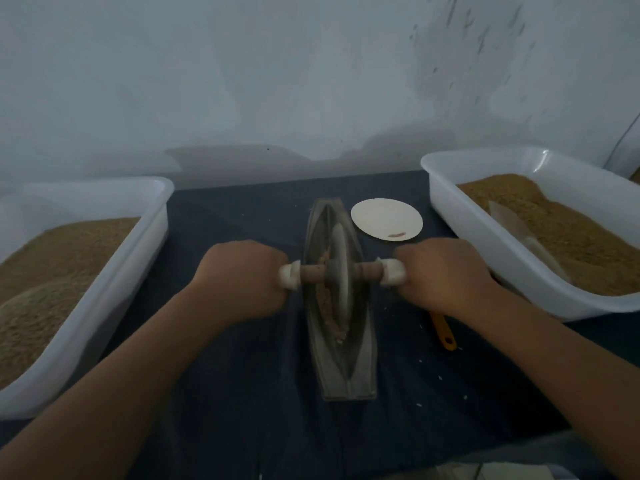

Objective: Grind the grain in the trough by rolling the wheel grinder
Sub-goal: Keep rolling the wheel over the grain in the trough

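Dark blue cloth [242, 393] underlies a long grey boat-shaped metal trough [349, 372], which lies between the left hand [242, 275] and right hand [446, 275], with brownish grain [327, 308] in its groove. Each hand is clenched round one end of the wooden axle [311, 271] of the grey disc-shaped wheel grinder [341, 268]. Equal downward pressure from both should keep it upright while rolling.

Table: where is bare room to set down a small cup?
Bare cloth lies between the left tub and the trough, beyond the left hand, and between the forearms nearer than the trough. Right of the trough is crowded: plate, orange handle, right tub.
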Available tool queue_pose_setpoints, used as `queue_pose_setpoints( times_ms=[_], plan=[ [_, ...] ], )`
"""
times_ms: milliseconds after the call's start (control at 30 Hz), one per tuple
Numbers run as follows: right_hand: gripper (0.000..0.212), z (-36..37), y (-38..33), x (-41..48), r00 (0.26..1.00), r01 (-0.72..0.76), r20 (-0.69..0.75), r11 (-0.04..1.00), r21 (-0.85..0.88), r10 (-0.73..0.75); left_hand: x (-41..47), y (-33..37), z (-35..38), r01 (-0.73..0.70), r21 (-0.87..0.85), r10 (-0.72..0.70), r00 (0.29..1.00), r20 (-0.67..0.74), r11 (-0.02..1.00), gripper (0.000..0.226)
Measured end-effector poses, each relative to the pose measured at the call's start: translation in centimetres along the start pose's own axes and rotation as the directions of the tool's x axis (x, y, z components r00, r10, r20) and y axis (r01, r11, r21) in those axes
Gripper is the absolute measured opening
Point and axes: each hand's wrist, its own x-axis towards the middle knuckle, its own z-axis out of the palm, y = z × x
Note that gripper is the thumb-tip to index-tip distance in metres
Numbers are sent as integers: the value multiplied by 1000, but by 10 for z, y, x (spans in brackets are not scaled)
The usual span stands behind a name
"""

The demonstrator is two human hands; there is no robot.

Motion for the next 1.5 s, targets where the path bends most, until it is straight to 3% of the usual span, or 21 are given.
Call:
queue_pose_setpoints(
  times_ms=[67,200,533,633,800,933,1033,1133,1267,1500],
  plan=[
    [27,-2,-2,24,997,-68,49,995,71,65,27,2,-4,70,-13,-69,997,43,997,31],
    [33,-6,-3,64,991,-116,-58,992,49,119,65,-4,-7,156,-71,-150,985,80,985,30],
    [37,3,-1,4,999,30,-43,999,-22,-31,-16,-1,10,59,-88,-51,994,96,994,25],
    [31,0,-2,31,999,-40,-34,999,-2,40,13,-4,9,80,-102,-70,993,100,992,25],
    [33,-4,-4,66,988,-131,-85,991,8,131,65,-7,9,167,-73,-174,980,-100,983,32],
    [43,-15,-9,48,996,-67,-66,998,-10,66,36,-2,16,165,-124,-168,986,-11,979,29],
    [35,-16,-8,8,998,-48,35,998,40,47,-4,-1,16,70,-59,-73,996,-46,996,33],
    [30,-10,-5,-24,999,-8,-47,998,57,11,-15,-2,11,13,-13,-14,998,-67,1000,37],
    [33,0,-3,16,993,-112,-18,987,113,115,30,-3,1,65,-24,-64,998,17,998,31],
    [34,5,-4,41,986,-147,-62,984,104,154,48,-3,-3,113,-41,-114,993,-33,993,28]
  ],
)
